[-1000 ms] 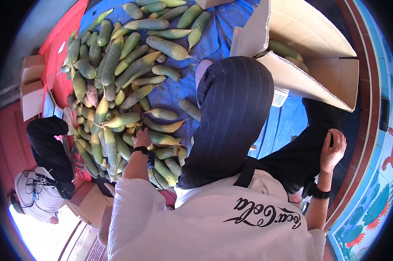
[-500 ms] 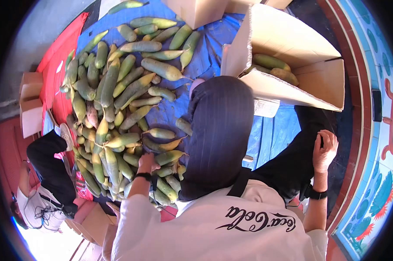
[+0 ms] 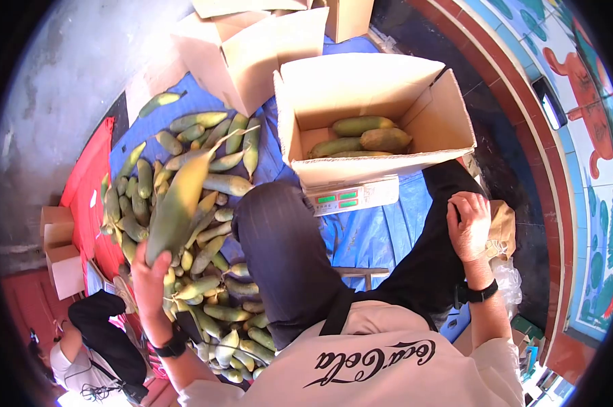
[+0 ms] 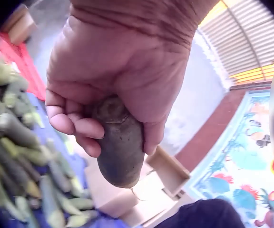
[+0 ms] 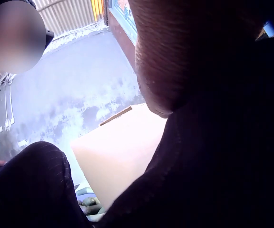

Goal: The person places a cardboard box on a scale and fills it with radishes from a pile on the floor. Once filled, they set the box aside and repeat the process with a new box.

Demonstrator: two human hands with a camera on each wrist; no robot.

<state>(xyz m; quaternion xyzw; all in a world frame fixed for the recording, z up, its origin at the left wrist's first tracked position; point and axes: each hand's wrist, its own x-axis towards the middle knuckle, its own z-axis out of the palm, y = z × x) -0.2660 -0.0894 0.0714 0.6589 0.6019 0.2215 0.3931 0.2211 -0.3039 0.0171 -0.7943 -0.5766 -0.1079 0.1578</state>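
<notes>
My left hand [image 3: 150, 281] grips a long green radish [image 3: 181, 203] by its thick blunt end, raised over the pile at the left. Its yellowish end and thin root point up and away in the head view. In the left wrist view, thumb and curled fingers wrap the blunt end of this radish [image 4: 121, 159]. My right hand [image 3: 469, 220] rests on my right knee, fingers loosely bent and holding nothing; the right wrist view shows only a dark part of that hand [image 5: 158, 66]. Several green radishes [image 3: 364, 125] lie inside an open cardboard box [image 3: 347, 171] ahead.
The box stands on a scale [image 3: 357, 195] with green lit digits. A large heap of radishes [image 3: 211, 261] covers the blue tarp [image 3: 360, 234] at the left. More cardboard boxes [image 3: 252, 57] stand behind. Another person [image 3: 106, 332] sits at lower left. A tiled wall [image 3: 591, 149] borders the right.
My left hand has come up from the heap with a radish in its grip. The head view has turned toward the box, showing more of its inside and the scale. The right hand stays on the knee.
</notes>
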